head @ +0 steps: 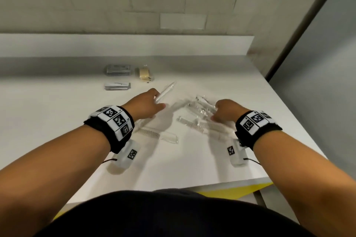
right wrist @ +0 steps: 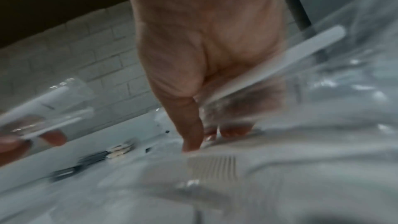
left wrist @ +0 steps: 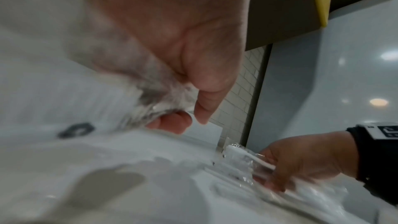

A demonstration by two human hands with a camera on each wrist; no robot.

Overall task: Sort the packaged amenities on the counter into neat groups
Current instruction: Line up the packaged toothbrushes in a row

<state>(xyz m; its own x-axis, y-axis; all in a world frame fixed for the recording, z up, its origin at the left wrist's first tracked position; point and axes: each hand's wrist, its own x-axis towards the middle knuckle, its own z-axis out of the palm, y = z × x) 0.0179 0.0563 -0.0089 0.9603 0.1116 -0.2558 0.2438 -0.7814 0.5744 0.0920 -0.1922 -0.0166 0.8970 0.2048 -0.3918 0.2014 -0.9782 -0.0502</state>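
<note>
On the white counter [head: 57,113], my left hand [head: 157,102] grips a clear-wrapped toothbrush packet [head: 166,90] that points away up and to the right. The left wrist view shows thumb and fingers [left wrist: 200,108] pinching the crinkled wrap [left wrist: 159,101]. My right hand [head: 214,113] is down on a loose pile of clear packets [head: 201,106], fingers curled round one wrapped toothbrush [right wrist: 280,62], thumb [right wrist: 191,140] pressing on the counter. Wrapped combs [head: 150,133] [head: 211,126] lie near both wrists. The pile is blurred in the wrist views.
Two stacks of grey sachets [head: 118,69] [head: 117,86] and a yellowish soap packet [head: 144,74] sit grouped at the back left. A low white ledge and tiled wall [head: 173,5] stand behind. The counter's right edge [head: 300,121] runs close to my right wrist.
</note>
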